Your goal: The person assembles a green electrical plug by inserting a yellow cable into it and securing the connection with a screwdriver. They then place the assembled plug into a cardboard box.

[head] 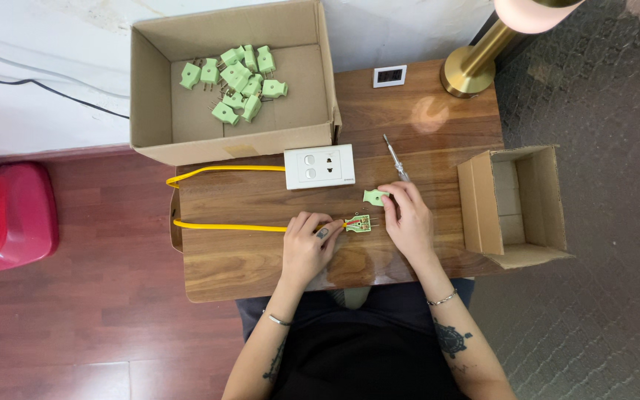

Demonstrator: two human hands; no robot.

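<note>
Left hand (309, 241) is closed on the yellow cable (224, 226) where it meets the open plug half (358, 223) on the wooden table (261, 259); right hand (409, 218) pinches that half's edge. Wiring appears in hand; the green cover (372, 197), lying just beside, needs fitting, the screwdriver (395, 158) nearby.

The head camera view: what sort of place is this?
Probably a room at home used as a small assembly spot: a wooden table with a brass lamp, a cardboard box of green plugs, a screwdriver.
</note>
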